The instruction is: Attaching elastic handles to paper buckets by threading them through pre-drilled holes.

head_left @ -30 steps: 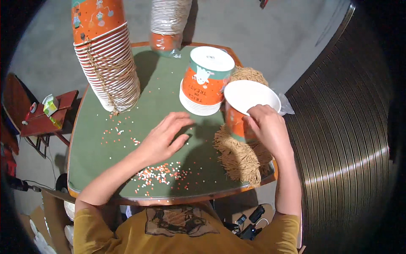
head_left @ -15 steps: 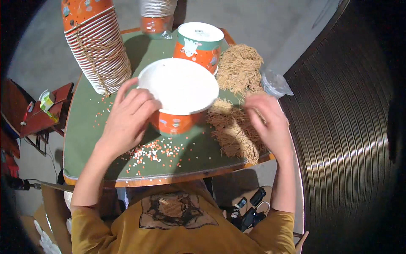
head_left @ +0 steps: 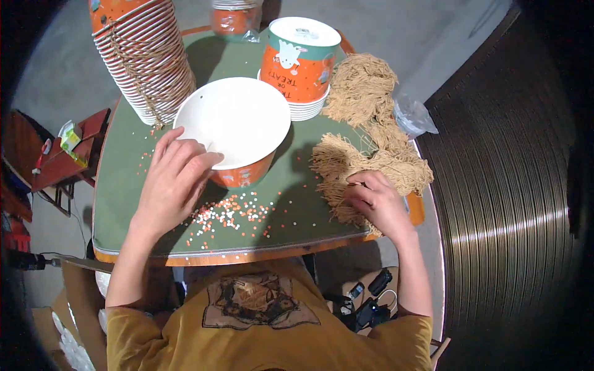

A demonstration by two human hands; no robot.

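Observation:
An orange paper bucket [head_left: 238, 127] with a white inside stands upright on the green table [head_left: 124, 185]. My left hand [head_left: 173, 179] rests on its near left rim and holds it. My right hand [head_left: 374, 201] lies on a bundle of tan string [head_left: 371, 142] at the table's right edge, with its fingers pinching some strands. Small orange and white paper dots [head_left: 229, 216] are scattered on the table in front of the bucket.
A tall tied stack of orange buckets [head_left: 142, 55] leans at the back left. An upside-down bucket stack [head_left: 300, 59] stands behind the open bucket, another stack [head_left: 232, 15] at the far edge. A clear plastic bag [head_left: 414, 117] lies right of the string. A red stool [head_left: 59, 154] stands left.
The open bucket went from the right side to the table's middle. My left hand now holds its rim, and my right hand has dropped onto the string.

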